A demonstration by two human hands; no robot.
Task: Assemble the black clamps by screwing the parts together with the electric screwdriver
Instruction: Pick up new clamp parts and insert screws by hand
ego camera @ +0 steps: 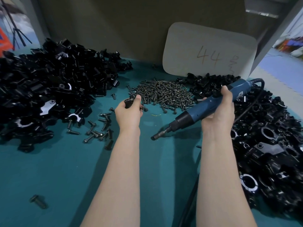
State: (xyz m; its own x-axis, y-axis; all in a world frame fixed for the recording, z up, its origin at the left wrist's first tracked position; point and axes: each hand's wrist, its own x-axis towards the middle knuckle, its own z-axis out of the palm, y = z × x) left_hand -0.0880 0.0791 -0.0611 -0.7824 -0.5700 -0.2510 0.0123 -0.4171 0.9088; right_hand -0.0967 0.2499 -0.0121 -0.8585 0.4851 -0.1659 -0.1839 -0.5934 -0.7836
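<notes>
The left hand [129, 113] pinches a clamp part [128, 102] beside the screw heap [164, 95], the right hand [220, 110] grips the screwdriver [203, 109] away from it, so this clamp seems unscrewed and a big parts pile [49, 79] waits.

Both bare forearms stretch forward side by side, well apart. The left hand [129, 112] has its fingers curled round a small black clamp part [128, 101] (thumb raised beside it). The right hand [219, 112] cradles the electric screwdriver [196, 110] from underneath, fingers wrapped round its body.
</notes>
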